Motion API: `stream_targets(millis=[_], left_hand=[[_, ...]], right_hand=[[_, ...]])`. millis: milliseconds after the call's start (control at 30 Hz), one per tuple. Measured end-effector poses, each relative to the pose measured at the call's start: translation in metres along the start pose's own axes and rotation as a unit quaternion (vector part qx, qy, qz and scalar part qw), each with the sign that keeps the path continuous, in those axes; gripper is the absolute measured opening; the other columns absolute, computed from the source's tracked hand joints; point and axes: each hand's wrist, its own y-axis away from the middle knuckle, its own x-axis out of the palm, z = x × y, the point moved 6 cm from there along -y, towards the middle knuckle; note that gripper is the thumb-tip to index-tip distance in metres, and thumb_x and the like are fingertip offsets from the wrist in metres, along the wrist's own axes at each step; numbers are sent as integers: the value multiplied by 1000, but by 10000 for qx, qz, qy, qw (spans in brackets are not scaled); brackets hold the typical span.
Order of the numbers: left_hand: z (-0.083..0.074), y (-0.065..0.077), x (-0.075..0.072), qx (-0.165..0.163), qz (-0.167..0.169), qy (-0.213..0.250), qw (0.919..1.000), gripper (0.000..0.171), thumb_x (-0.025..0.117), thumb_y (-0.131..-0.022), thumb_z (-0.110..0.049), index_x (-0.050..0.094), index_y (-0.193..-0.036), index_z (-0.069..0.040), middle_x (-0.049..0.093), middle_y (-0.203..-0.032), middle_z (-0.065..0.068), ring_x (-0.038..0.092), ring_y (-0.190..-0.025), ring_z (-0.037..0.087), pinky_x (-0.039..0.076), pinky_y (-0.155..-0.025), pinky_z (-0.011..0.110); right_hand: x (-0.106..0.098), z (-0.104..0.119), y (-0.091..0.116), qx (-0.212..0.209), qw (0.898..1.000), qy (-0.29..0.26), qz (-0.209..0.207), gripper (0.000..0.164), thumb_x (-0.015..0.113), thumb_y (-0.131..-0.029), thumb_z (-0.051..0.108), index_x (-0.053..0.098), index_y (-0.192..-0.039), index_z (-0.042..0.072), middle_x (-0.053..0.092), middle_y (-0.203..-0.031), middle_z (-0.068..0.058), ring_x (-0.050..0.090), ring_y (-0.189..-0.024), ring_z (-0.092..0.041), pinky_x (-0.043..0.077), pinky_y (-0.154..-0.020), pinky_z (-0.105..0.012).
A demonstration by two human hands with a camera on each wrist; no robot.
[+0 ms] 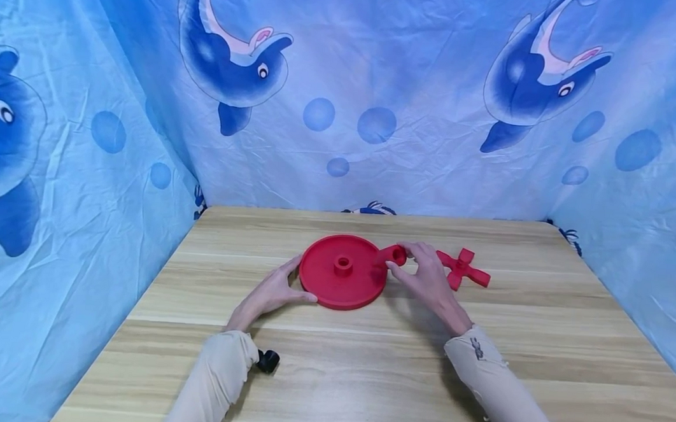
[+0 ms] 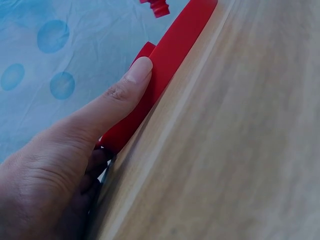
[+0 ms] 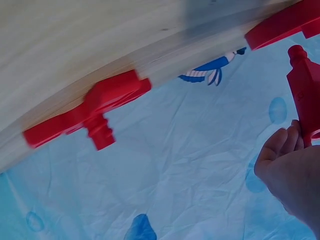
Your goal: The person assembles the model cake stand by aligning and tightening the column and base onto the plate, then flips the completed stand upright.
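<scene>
A round red disc (image 1: 325, 289) with a raised rim lies on the table, a short hollow hub (image 1: 343, 266) rising from its middle. My left hand (image 1: 273, 290) holds the disc's left edge between thumb and fingers; in the left wrist view the thumb (image 2: 122, 90) presses on its side wall. With my right hand (image 1: 424, 276) I pinch a red tube (image 1: 389, 256), tilted above the disc's right side. Its hollow end faces my hand, and the right wrist view shows a narrower stepped neck (image 3: 297, 54) at its other end.
A red cross-shaped piece (image 1: 462, 266) with an upright ridged peg (image 3: 101, 132) lies just right of my right hand. The wooden table (image 1: 341, 377) ends at a blue dolphin-print curtain (image 1: 345, 77) behind and at both sides. A small black object (image 1: 268, 361) sits at my left cuff.
</scene>
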Motion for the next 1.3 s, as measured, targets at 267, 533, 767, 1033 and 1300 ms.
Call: stream_targets(millis=[267, 533, 767, 1033, 1300], left_hand=[[3, 0, 1, -218, -162, -208, 9994, 122, 90, -67, -66, 34, -163, -16, 38, -163, 10, 33, -149, 34, 33, -117, 60], [2, 0, 2, -214, -144, -222, 9994, 121, 89, -68, -66, 34, -163, -16, 38, -163, 11, 33, -149, 35, 33, -116, 61], [3, -1, 2, -255, -136, -252, 9993, 121, 88, -68, -67, 34, -163, -16, 38, -163, 10, 33, -149, 35, 34, -116, 60], [1, -1, 0, -254, -133, -290, 9992, 120, 88, -69, -67, 33, -164, -17, 37, -163, 10, 32, -150, 35, 34, -116, 60], [2, -1, 0, -242, -110, -271, 9993, 119, 88, -70, -66, 32, -164, -18, 37, -164, 10, 32, -150, 35, 34, -116, 60]], right_hand=[[19, 14, -14, -386, 9988, -296, 48, 47, 86, -86, 13, 69, -127, -1, 67, -112, -13, 58, -108, -30, 57, -86, -55], [34, 23, -24, -583, 9971, -463, 137, 42, 84, -88, 12, 69, -125, -1, 67, -111, -13, 59, -107, -32, 58, -84, -54], [44, 27, -30, -427, 9975, -483, 297, 45, 85, -87, 14, 69, -127, 0, 66, -116, -13, 59, -108, -28, 61, -82, -43], [54, 27, -34, -209, 9978, -415, 465, 44, 82, -91, 17, 68, -129, 1, 66, -119, -13, 57, -114, -30, 59, -86, -44], [62, 30, -41, 5, 9974, -369, 619, 50, 83, -90, 17, 66, -133, 1, 64, -123, -13, 56, -117, -30, 60, -88, -46]])
